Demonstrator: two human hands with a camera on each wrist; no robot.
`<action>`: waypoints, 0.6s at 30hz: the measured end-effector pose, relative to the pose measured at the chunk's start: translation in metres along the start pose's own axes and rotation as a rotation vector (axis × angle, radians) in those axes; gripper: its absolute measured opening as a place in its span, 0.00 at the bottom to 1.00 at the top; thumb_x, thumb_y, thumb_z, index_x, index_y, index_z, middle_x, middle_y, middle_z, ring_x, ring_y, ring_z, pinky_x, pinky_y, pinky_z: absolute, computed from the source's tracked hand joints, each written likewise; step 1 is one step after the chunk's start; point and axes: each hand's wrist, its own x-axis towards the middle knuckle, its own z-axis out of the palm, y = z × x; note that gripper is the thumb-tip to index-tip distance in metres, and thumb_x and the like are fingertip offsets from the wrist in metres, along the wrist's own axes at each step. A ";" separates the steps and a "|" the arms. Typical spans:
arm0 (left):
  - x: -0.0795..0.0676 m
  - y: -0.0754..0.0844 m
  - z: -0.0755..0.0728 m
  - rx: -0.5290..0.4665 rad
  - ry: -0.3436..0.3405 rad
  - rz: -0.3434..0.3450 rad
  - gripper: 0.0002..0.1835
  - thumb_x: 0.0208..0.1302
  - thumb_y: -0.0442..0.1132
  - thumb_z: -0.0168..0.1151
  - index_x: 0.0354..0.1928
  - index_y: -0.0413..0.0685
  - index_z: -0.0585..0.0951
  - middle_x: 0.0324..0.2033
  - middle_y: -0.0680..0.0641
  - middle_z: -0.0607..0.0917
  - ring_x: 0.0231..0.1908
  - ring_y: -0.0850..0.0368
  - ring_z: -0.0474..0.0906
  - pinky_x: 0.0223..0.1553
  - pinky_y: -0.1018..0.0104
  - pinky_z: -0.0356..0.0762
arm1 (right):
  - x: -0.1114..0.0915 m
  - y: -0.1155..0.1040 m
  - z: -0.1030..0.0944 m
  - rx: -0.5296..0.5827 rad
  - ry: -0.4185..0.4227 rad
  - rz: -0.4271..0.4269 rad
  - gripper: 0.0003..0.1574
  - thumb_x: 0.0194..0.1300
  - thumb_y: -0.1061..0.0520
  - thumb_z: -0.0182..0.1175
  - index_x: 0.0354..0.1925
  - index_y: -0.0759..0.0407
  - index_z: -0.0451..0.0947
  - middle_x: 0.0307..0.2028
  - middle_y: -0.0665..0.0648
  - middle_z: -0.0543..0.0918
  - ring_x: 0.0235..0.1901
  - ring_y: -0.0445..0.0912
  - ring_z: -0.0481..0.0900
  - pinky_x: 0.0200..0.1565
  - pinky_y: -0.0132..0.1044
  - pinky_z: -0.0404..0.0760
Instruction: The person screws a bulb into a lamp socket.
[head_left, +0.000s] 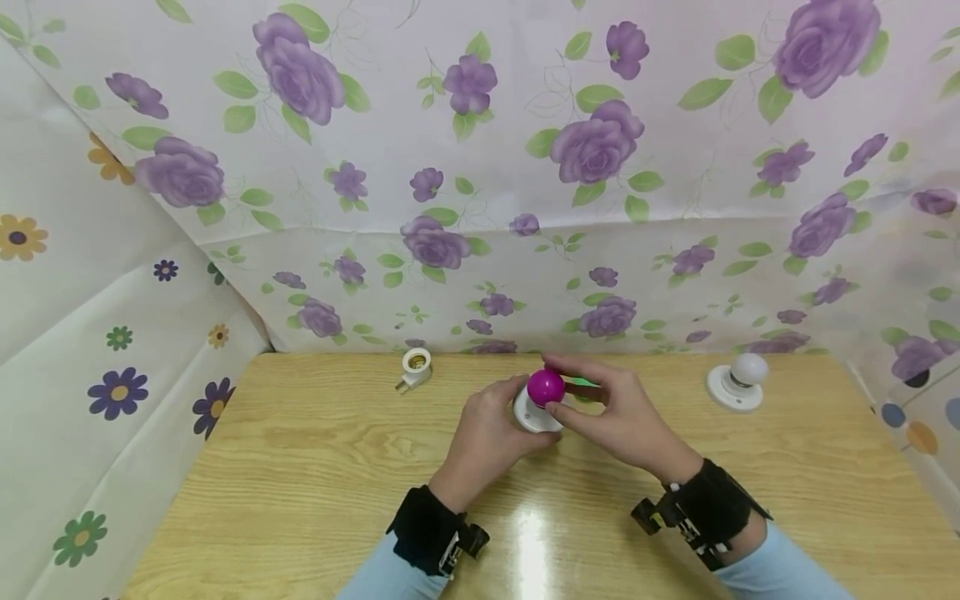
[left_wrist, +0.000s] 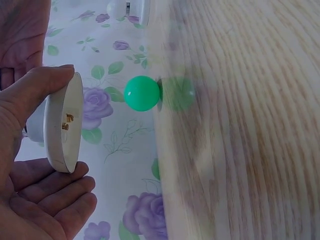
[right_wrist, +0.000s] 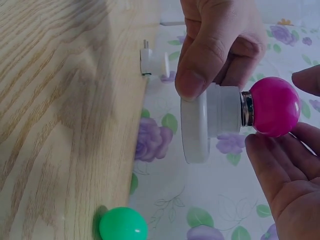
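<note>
My left hand [head_left: 486, 427] grips a round white lamp holder [right_wrist: 195, 127] by its base, held up off the table. In the left wrist view, the underside of the holder faces the camera and shows brass contacts. A glossy pink light bulb [head_left: 546, 388] sits in the holder's mouth, with a band of its metal screw cap [right_wrist: 247, 108] in sight. Thumb and fingers of my right hand [head_left: 626, 417] are placed around this bulb. Whether every fingertip touches it, I cannot tell.
Behind my right hand a green bulb [left_wrist: 142, 93] stands on the wooden table [head_left: 315, 467]. A white plug-in lamp socket [head_left: 416, 365] lies at the back left. At the back right, a white bulb [head_left: 748, 368] is fitted in a round holder [head_left: 735, 398]. Flowered sheets [head_left: 495, 183] border the table.
</note>
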 end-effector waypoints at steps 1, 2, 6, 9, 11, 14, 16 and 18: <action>0.000 0.000 0.000 0.001 -0.001 -0.002 0.36 0.42 0.58 0.73 0.56 0.58 0.74 0.46 0.60 0.78 0.45 0.68 0.73 0.44 0.71 0.71 | 0.000 0.000 0.000 0.000 -0.003 -0.003 0.32 0.59 0.60 0.63 0.62 0.59 0.68 0.58 0.52 0.72 0.56 0.48 0.70 0.50 0.41 0.72; 0.000 0.000 0.000 0.001 -0.002 -0.004 0.36 0.42 0.58 0.73 0.56 0.58 0.74 0.46 0.60 0.78 0.45 0.68 0.73 0.44 0.71 0.71 | 0.000 0.001 0.000 0.000 -0.006 -0.005 0.32 0.59 0.60 0.63 0.62 0.58 0.68 0.58 0.52 0.72 0.56 0.47 0.70 0.50 0.41 0.73; 0.000 0.000 0.001 -0.004 -0.002 -0.002 0.35 0.42 0.58 0.73 0.56 0.59 0.74 0.46 0.61 0.77 0.45 0.68 0.73 0.44 0.69 0.72 | 0.000 0.006 0.001 0.017 -0.009 -0.022 0.31 0.59 0.61 0.63 0.61 0.57 0.69 0.58 0.51 0.72 0.56 0.47 0.71 0.50 0.45 0.73; 0.000 -0.001 0.001 -0.012 -0.001 0.004 0.35 0.43 0.57 0.73 0.56 0.60 0.74 0.45 0.61 0.77 0.45 0.68 0.73 0.44 0.67 0.73 | 0.001 0.016 0.003 0.022 -0.006 -0.030 0.31 0.59 0.60 0.63 0.61 0.53 0.70 0.58 0.49 0.72 0.55 0.47 0.71 0.50 0.48 0.72; 0.000 -0.001 0.001 -0.013 0.000 0.006 0.35 0.43 0.57 0.73 0.56 0.60 0.74 0.45 0.61 0.77 0.45 0.68 0.73 0.44 0.67 0.73 | 0.001 0.024 0.003 0.021 -0.002 -0.032 0.31 0.60 0.59 0.63 0.61 0.51 0.70 0.57 0.48 0.73 0.55 0.46 0.71 0.50 0.47 0.73; 0.000 -0.002 0.001 -0.012 0.003 0.008 0.36 0.43 0.57 0.73 0.56 0.60 0.74 0.45 0.61 0.78 0.44 0.68 0.73 0.44 0.66 0.74 | 0.002 0.034 0.004 0.018 0.005 -0.032 0.30 0.59 0.57 0.64 0.61 0.49 0.71 0.57 0.47 0.73 0.55 0.45 0.71 0.49 0.46 0.73; 0.000 -0.002 0.002 -0.012 0.003 0.007 0.36 0.43 0.57 0.73 0.57 0.60 0.74 0.45 0.60 0.78 0.44 0.68 0.73 0.43 0.66 0.74 | 0.001 0.037 0.004 0.019 0.015 -0.035 0.31 0.59 0.56 0.64 0.60 0.49 0.71 0.57 0.48 0.73 0.54 0.44 0.72 0.48 0.46 0.74; 0.000 -0.003 0.002 -0.011 0.002 0.005 0.36 0.43 0.58 0.73 0.57 0.60 0.74 0.46 0.60 0.78 0.44 0.67 0.73 0.43 0.65 0.74 | 0.001 0.038 0.005 0.018 0.028 -0.036 0.30 0.58 0.56 0.65 0.60 0.49 0.72 0.56 0.49 0.74 0.53 0.43 0.72 0.47 0.47 0.75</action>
